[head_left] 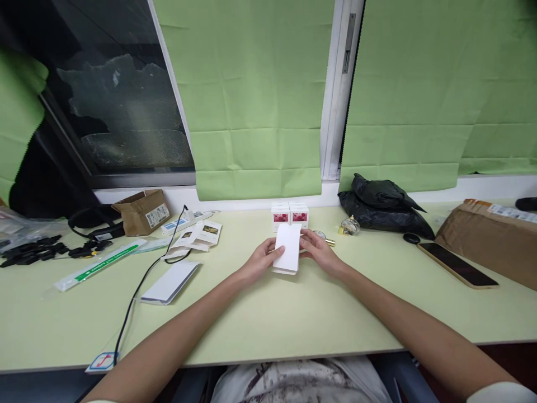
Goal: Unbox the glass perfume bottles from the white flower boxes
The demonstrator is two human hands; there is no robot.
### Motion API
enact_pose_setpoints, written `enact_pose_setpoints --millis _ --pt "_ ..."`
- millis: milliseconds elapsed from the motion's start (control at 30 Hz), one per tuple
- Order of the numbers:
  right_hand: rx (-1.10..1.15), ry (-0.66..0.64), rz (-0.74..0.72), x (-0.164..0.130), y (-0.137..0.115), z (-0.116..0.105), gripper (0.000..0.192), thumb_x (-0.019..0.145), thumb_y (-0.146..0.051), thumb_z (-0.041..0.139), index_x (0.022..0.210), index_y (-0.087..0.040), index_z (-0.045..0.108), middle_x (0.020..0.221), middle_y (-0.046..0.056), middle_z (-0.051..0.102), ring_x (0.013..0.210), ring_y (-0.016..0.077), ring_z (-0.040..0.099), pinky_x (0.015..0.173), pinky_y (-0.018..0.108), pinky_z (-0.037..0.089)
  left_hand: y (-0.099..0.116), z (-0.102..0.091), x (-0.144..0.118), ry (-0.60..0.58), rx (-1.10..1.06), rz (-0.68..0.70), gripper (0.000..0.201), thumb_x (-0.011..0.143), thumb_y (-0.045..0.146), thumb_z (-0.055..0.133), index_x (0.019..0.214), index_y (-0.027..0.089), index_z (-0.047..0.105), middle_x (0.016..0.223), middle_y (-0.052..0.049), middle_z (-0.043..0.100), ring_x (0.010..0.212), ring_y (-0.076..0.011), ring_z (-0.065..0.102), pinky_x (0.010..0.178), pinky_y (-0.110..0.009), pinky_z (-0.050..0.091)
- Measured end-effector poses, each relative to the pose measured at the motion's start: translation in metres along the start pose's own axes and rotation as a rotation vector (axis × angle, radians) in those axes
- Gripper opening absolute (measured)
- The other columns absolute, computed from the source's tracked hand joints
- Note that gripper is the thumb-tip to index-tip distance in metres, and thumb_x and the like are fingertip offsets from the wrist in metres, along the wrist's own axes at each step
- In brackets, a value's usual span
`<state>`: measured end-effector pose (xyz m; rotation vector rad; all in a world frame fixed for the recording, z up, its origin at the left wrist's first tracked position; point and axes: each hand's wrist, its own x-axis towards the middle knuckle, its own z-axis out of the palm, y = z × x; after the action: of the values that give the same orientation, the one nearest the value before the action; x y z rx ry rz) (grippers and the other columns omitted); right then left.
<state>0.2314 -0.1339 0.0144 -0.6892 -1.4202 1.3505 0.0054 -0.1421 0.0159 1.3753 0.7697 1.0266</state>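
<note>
The head camera looks down on a pale green table set against a wall with a white sill. Green cloth blinds hang over the windows; at the left one pane is uncovered and dark.

On the left part of the table lie a small brown cardboard box, black straps, a long clear packet with a green stripe, a black cable running toward the near edge, a flat white sleeve and a few small printed cards. At the back, in the middle, two small white boxes with red pictures stand side by side. To the right of them sit a small glass bottle with a gold cap, a crumpled black plastic bag, a phone lying face up, and a large brown parcel at the far right.

Both bare forearms reach in from the near edge and meet at the table's centre, just in front of the two boxes. The left hand and the right hand hold a flat white carton between them, tilted up off the table. The left hand's fingers curl closed on its left edge, thumb on the front face; the right hand's fingers close on the right edge. The carton's lower end is touching or almost touching the table; which cannot be told.
</note>
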Motion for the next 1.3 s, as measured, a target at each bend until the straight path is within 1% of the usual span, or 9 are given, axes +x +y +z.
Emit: enact_pose_setpoints --millis 133,467,567,733,833,933,1100,1200,1300 --pt "-0.070 0.021 -0.052 0.001 0.002 0.000 0.043 0.087 -0.051 0.073 0.121 -0.026 0.062 0.108 0.005 0.068 0.093 0.0224 0.070 0.076 0.039 0.063 0.002 -0.001 0.000 0.060 -0.015 -0.020 0.061 0.083 0.050 0.082 0.129 0.019 0.056 0.130 -0.015 0.070 0.119 -0.0297 0.068 0.099 -0.043 0.053" --pt "-0.071 0.014 -0.047 0.001 0.000 -0.001 0.041 0.089 -0.049 0.069 0.124 -0.029 0.061 0.103 0.002 0.070 0.093 0.0222 0.069 0.078 0.037 0.061 0.004 -0.006 0.001 0.092 -0.024 -0.067 0.062 0.077 0.048 0.087 0.122 0.020 0.056 0.119 -0.014 0.076 0.106 -0.0294 0.074 0.092 -0.044 0.057" --pt "-0.061 -0.016 -0.049 0.000 0.002 0.000 0.044 0.089 -0.049 0.071 0.124 -0.029 0.056 0.107 0.003 0.068 0.095 0.0218 0.069 0.081 0.039 0.060 0.002 -0.006 0.002 0.122 -0.021 -0.064 0.062 0.077 0.049 0.087 0.123 0.019 0.057 0.118 -0.014 0.076 0.105 -0.0292 0.074 0.093 -0.043 0.056" --pt "-0.144 -0.038 -0.032 -0.004 0.009 0.002 0.069 0.080 -0.042 0.083 0.135 -0.032 0.042 0.116 0.004 0.063 0.095 0.0202 0.067 0.082 0.039 0.060 0.001 -0.005 0.003 0.194 -0.043 -0.047 0.061 0.082 0.051 0.082 0.127 0.019 0.056 0.118 -0.013 0.075 0.104 -0.0277 0.073 0.088 -0.040 0.058" --pt "-0.125 -0.075 -0.030 -0.006 0.009 0.005 0.062 0.087 -0.043 0.075 0.137 -0.033 0.039 0.122 0.006 0.062 0.098 0.0214 0.068 0.083 0.041 0.061 0.004 -0.003 0.003 0.203 -0.099 -0.060 0.054 0.086 0.051 0.078 0.126 0.020 0.058 0.128 -0.013 0.071 0.110 -0.0273 0.071 0.086 -0.036 0.059" --pt "-0.117 -0.015 -0.078 -0.007 0.005 0.005 0.064 0.087 -0.043 0.074 0.137 -0.036 0.035 0.127 0.005 0.058 0.090 0.0187 0.068 0.078 0.042 0.062 0.008 -0.001 0.002 0.173 -0.179 -0.071 0.051 0.089 0.049 0.075 0.127 0.019 0.060 0.135 -0.014 0.067 0.118 -0.0284 0.067 0.087 -0.035 0.060" --pt "-0.268 -0.103 -0.150 -0.006 -0.008 -0.001 0.031 0.090 -0.049 0.069 0.111 -0.027 0.058 0.117 0.004 0.056 0.087 0.0167 0.064 0.081 0.038 0.062 0.009 -0.001 0.002 0.111 -0.270 -0.082 0.051 0.094 0.048 0.068 0.134 0.019 0.059 0.140 -0.015 0.064 0.120 -0.0318 0.066 0.089 -0.042 0.062" --pt "-0.394 -0.148 -0.148 -0.007 -0.010 -0.003 0.033 0.085 -0.049 0.076 0.105 -0.024 0.064 0.115 0.005 0.058 0.095 0.0196 0.062 0.084 0.035 0.059 0.011 -0.002 0.001 0.123 -0.287 -0.088 0.049 0.095 0.046 0.066 0.135 0.018 0.059 0.142 -0.016 0.063 0.121 -0.0328 0.066 0.088 -0.044 0.063" --pt "-0.437 -0.086 -0.122 -0.007 -0.006 -0.004 0.032 0.086 -0.047 0.076 0.105 -0.025 0.063 0.100 0.002 0.059 0.085 0.0177 0.062 0.079 0.034 0.057 0.013 -0.001 0.001 0.123 -0.301 -0.088 0.048 0.096 0.045 0.065 0.135 0.017 0.058 0.142 -0.016 0.062 0.121 -0.0334 0.066 0.088 -0.044 0.064"
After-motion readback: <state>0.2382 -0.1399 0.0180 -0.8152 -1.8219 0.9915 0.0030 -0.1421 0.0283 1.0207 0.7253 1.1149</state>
